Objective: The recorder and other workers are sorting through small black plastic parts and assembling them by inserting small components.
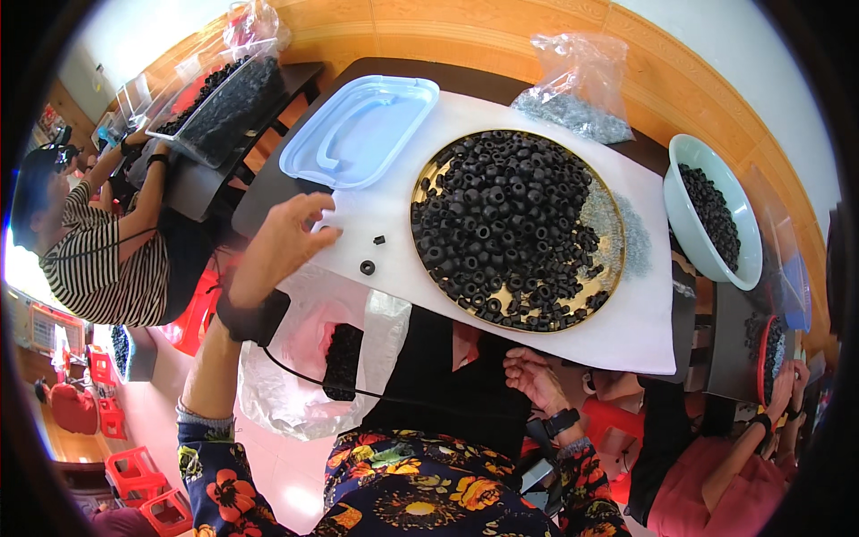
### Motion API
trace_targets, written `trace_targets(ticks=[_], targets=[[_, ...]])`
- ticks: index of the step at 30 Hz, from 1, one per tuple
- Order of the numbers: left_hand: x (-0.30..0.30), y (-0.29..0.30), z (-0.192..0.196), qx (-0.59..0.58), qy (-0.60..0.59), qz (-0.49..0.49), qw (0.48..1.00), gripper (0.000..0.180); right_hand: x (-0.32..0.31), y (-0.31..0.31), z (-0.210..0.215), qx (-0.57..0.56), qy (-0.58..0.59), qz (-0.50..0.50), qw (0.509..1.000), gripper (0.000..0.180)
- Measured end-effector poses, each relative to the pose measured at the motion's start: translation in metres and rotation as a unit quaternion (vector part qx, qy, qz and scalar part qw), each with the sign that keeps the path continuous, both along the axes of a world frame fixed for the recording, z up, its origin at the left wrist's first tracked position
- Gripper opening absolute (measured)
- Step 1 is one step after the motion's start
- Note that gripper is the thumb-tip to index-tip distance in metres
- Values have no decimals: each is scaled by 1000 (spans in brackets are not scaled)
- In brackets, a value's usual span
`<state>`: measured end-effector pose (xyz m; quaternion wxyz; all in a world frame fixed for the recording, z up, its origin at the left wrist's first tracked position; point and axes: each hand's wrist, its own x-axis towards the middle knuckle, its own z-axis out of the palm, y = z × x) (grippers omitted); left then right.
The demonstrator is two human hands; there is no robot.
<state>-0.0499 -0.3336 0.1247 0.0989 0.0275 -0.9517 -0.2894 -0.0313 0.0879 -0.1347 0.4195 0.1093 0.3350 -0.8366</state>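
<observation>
My left hand (pixel 284 234) hovers at the left side of the white foam sheet (pixel 646 345), thumb and fingers curved with a gap between them and nothing visible in it. To its right a black ring (pixel 367 268) and a small black piece (pixel 379 240) lie on the sheet. A round gold tray (pixel 617 259) holds a large heap of black ring-shaped parts (pixel 501 210), with small clear pieces (pixel 601 215) along its right side. My right hand (pixel 534 380) is just below the table's front edge, fingers curled together; whatever it may hold is hidden.
A pale blue plastic lid (pixel 367 134) lies behind my left hand. A clear bag of small pieces (pixel 577 98) stands at the back; a light green basin (pixel 684 206) of black parts is at right. A white plastic bag (pixel 268 394) hangs below the front edge. People sit on both sides.
</observation>
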Motion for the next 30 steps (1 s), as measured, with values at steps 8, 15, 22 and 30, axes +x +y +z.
trace_targets(ticks=[8, 15, 22, 30], targets=[[3, 0, -20, -82, 51, 23, 995, 13, 3, -6, 8, 30, 23, -2, 999, 23], [-52, 81, 51, 126, 181, 7, 975, 34, 4, -6, 12, 18, 9, -5, 1000, 22], [-7, 48, 14, -113, 109, 3, 988, 43, 6, -8, 8, -37, 6, -16, 999, 20], [16, 53, -12, -35, -13, -19, 999, 40, 3, -10, 8, -26, 1, -4, 1000, 19]])
